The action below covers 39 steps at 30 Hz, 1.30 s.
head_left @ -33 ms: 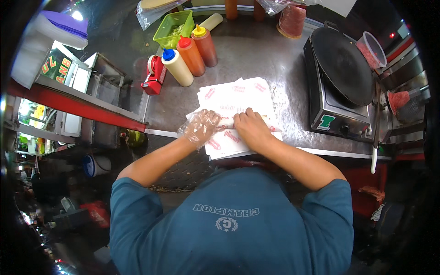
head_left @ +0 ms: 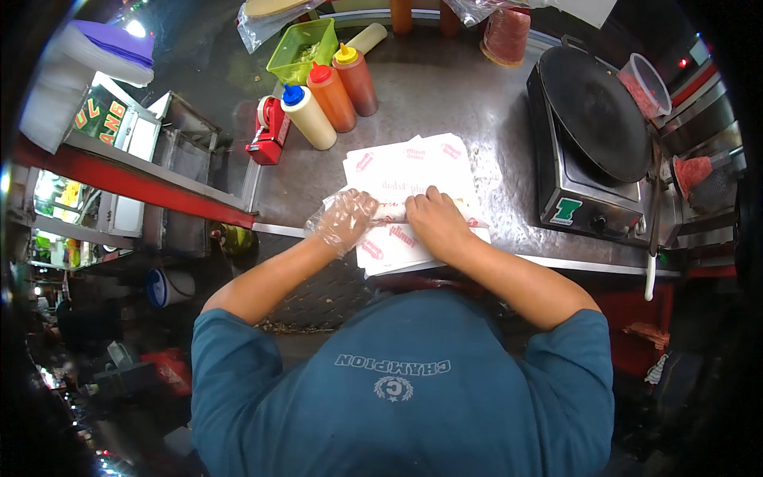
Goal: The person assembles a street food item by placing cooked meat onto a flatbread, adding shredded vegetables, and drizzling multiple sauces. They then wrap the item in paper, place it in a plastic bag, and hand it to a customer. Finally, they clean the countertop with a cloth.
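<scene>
While the left hand (head_left: 350,213), in a clear glove (head_left: 332,232), has its fingers curled around one end of the roll (head_left: 389,211), the bare right hand (head_left: 437,219) grasps it farther along, bent fingers pressed on top. Lying crosswise before the body, the roll has its long axis running from hand to hand; its right end pokes out past the right hand, slightly nearer the body, and its left end is hidden under the glove. It looks slim, whitish and paper-wrapped, with small reddish print. Under both hands is the paper (head_left: 409,167), a loose white stack with red print, spreading beyond the fingers over the counter (head_left: 493,119). Farther out, up and left of the left hand, are a red tape dispenser (head_left: 269,135) and three bottles: cream (head_left: 308,119), orange (head_left: 332,97) and brownish red (head_left: 355,83). Well right of the right hand stands the stove (head_left: 592,203), its black pan (head_left: 596,111) on top. Farthest, beyond the bottles, is a green tub (head_left: 322,33).
</scene>
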### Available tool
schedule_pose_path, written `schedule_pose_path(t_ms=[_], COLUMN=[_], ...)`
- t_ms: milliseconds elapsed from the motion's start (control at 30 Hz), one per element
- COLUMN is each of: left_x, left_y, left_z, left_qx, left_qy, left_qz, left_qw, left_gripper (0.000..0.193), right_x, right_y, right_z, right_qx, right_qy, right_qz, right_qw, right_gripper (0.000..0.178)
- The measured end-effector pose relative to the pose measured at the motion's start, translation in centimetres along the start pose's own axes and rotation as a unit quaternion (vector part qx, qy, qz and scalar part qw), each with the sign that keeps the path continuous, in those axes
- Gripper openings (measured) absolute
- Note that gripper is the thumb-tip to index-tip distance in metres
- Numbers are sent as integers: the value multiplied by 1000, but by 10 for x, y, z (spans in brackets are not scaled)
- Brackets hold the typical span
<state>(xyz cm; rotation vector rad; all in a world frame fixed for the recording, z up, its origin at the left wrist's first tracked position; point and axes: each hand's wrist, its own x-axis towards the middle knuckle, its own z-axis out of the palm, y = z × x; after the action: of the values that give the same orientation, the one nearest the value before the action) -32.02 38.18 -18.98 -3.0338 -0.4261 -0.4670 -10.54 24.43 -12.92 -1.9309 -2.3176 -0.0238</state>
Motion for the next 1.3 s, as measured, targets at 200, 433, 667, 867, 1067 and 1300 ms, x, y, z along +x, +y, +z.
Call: schedule_pose_path(t_ms=[200, 433, 667, 867, 1067, 1300], left_x=[-5, -37, -27, -38, -38, -11], left_y=[5, 34, 61, 69, 39, -22], left_z=[-84, -13, 4, -8, -27, -19], left_qx=[-105, -729, -649, -364, -213, -149], left_qy=[-35, 149, 268, 204, 41, -78], left_qz=[-203, -562, -637, -464, -199, 9], left_qw=[973, 361, 318, 781, 956, 986], left_gripper=[34, 57, 44, 30, 46, 35], right_x=[8, 8, -1, 0, 4, 10], right_y=[11, 7, -5, -11, -13, 5], right_z=[9, 8, -1, 3, -6, -8], right_qx=[57, 87, 113, 111, 87, 160], right_qy=[17, 6, 9, 21, 44, -16], right_qz=[21, 22, -5, 6, 11, 37], right_qw=[998, 996, 994, 994, 995, 986], right_gripper=[15, 15, 12, 13, 24, 31])
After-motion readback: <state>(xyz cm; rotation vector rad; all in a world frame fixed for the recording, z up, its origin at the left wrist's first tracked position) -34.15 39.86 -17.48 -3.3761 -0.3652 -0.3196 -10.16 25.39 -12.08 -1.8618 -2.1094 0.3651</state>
